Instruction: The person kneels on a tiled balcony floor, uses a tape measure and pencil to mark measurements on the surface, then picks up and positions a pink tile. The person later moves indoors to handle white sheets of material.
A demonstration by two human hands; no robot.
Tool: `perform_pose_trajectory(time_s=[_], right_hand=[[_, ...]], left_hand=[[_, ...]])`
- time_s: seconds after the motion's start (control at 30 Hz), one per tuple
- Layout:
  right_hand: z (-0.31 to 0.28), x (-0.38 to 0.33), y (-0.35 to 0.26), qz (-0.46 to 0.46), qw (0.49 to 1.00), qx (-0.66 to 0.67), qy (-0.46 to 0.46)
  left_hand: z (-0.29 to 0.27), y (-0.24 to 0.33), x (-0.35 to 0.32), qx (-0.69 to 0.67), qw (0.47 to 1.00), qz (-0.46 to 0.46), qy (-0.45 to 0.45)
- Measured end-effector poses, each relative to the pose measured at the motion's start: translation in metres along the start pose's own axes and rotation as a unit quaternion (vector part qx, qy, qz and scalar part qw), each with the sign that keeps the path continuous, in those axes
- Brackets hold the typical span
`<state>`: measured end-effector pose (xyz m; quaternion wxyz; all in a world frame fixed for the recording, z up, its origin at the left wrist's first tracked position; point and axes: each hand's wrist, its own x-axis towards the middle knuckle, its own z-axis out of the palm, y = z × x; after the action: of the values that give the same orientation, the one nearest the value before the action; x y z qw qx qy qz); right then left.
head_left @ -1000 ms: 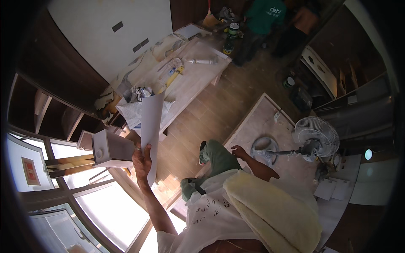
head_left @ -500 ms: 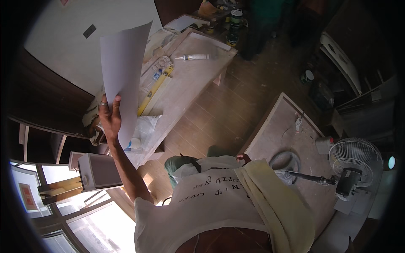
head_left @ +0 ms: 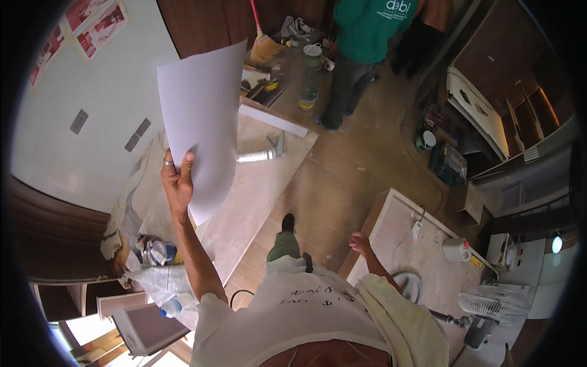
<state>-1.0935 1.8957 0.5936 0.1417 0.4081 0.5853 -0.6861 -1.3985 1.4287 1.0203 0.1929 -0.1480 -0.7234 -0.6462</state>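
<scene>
My left hand (head_left: pixel 178 185) is raised over the left table and closed on the lower left edge of a large white sheet (head_left: pixel 202 110), thumb on its face. The sheet stands up, slightly curved, and hides part of the tabletop (head_left: pixel 251 199). A caulking gun (head_left: pixel 260 155) with a pale tube lies just right of the sheet. My right hand (head_left: pixel 360 242) is beside the left edge of the right-hand table (head_left: pixel 391 244), its fingers curled with nothing visible in them.
Two people stand ahead, one in a green shirt (head_left: pixel 370 30). A tall dark container (head_left: pixel 310 79) and a broom (head_left: pixel 266 48) are near them. The right table bears a white jug (head_left: pixel 455 249) beside a fan (head_left: pixel 495 304). A plastic bottle (head_left: pixel 173 307) lies at lower left.
My view has shifted forward, bringing the two people and the broom into clearer sight. The sheet stays in my left hand. My right hand and forearm now show farther out from my body.
</scene>
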Motion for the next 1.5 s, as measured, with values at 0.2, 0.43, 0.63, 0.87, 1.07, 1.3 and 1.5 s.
perform_pose_trajectory(time_s=[0.2, 0.43, 0.63, 0.87, 1.07, 1.3, 1.5], right_hand=[[-0.029, 0.039, -0.022, 0.121, 0.992, 0.021, 0.033], [-0.08, 0.094, -0.078, 0.119, 0.988, -0.045, 0.093], [-0.174, 0.225, -0.208, 0.177, 0.977, 0.12, -0.003], [-0.143, 0.392, -0.497, -0.115, 0.928, -0.353, 0.009], [-0.016, 0.488, -0.638, -0.296, 0.84, -0.419, -0.176], [0.141, 0.569, -0.689, -0.207, 0.832, -0.355, -0.372], [0.205, 0.718, -0.719, -0.06, 0.915, -0.217, -0.334]], left_hand=[[0.096, -0.078, 0.127, -0.029, 0.998, -0.04, -0.029], [0.224, -0.14, 0.264, 0.048, 0.998, 0.016, -0.021], [0.305, -0.194, 0.337, -0.007, 1.0, -0.011, -0.011], [0.342, -0.212, 0.407, 0.088, 0.995, -0.027, 0.05], [0.344, -0.214, 0.455, 0.144, 0.985, -0.056, 0.072], [0.328, -0.257, 0.523, 0.149, 0.976, -0.136, 0.084], [0.313, -0.351, 0.6, 0.189, 0.965, -0.181, -0.005]])
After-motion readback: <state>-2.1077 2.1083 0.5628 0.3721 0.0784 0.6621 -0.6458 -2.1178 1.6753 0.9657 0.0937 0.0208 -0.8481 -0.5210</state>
